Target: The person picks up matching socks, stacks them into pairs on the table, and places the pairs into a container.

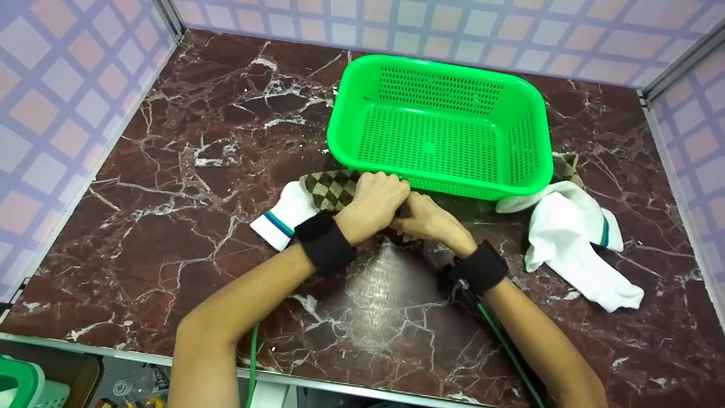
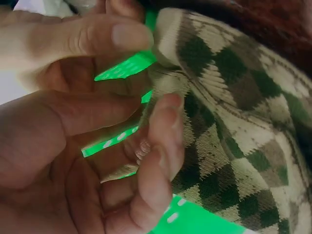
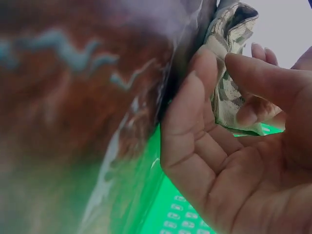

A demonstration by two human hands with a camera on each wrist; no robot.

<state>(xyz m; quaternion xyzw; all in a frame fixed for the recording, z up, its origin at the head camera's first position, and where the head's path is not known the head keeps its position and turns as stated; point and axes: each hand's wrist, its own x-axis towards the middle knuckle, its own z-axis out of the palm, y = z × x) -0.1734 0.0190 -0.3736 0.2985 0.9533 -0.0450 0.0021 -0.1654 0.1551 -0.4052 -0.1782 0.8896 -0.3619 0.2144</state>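
A brown, dark and cream argyle sock (image 1: 328, 190) lies on the table just in front of the green basket. My left hand (image 1: 376, 198) pinches its right end between thumb and curled fingers, as the left wrist view shows beside the sock's diamond-patterned fabric (image 2: 229, 161). Close against it, my right hand (image 1: 427, 218) grips the same end; in the right wrist view its thumb and fingers (image 3: 195, 105) pinch the sock's edge (image 3: 229, 92). Partly under the argyle sock is a white sock (image 1: 289, 212) with blue and green stripes. In the head view my hands hide the gripped end.
A green perforated basket (image 1: 442, 184) stands behind my hands. At its right front corner lie crumpled white socks (image 1: 566, 243) with a striped cuff, and a bit of patterned cloth (image 1: 569, 164) behind them. Checkered panels (image 1: 425, 22) border the marbled table (image 1: 226, 187).
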